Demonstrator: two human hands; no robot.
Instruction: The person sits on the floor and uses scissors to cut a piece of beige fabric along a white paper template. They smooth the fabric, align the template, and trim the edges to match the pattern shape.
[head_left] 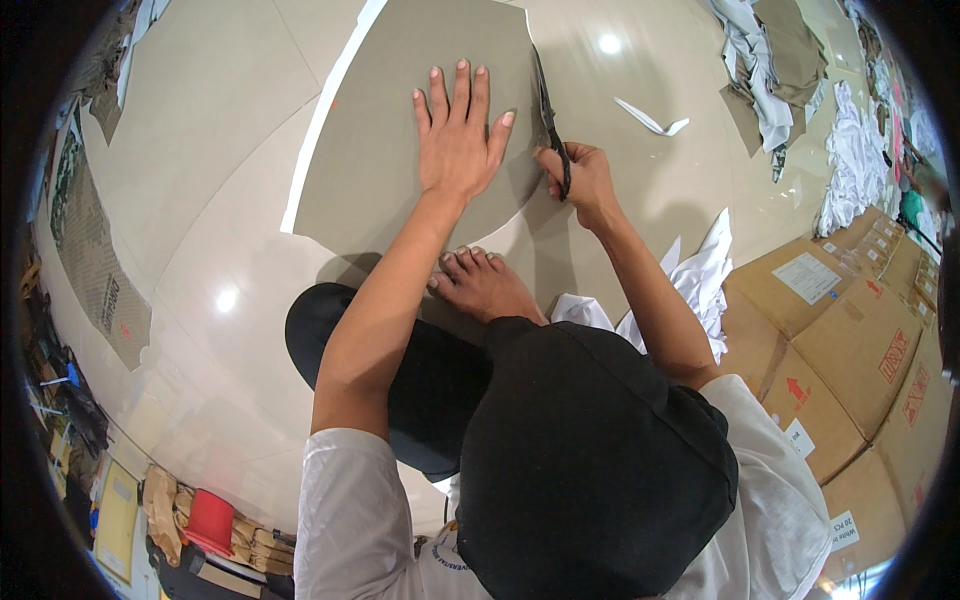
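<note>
A large grey-brown sheet [370, 150] with a white margin down its left edge lies flat on the tiled floor. My left hand [457, 140] rests palm down on it, fingers spread. At the sheet's right edge, my right hand [582, 182] is closed round the handles of black scissors [547, 110]. Their blades point away from me along that edge, where a thin white line shows near the tip. Whether the blades are apart is hard to make out. My bare foot [488, 285] is close to the sheet's near edge.
A curled white strip [655, 118] lies right of the scissors. White scraps [705, 275] are beside my right forearm. Stacked cardboard boxes [830, 340] stand at the right, with fabric-like heaps [855, 160] beyond. A patterned sheet [95, 250] and a red object [208, 520] are at the left.
</note>
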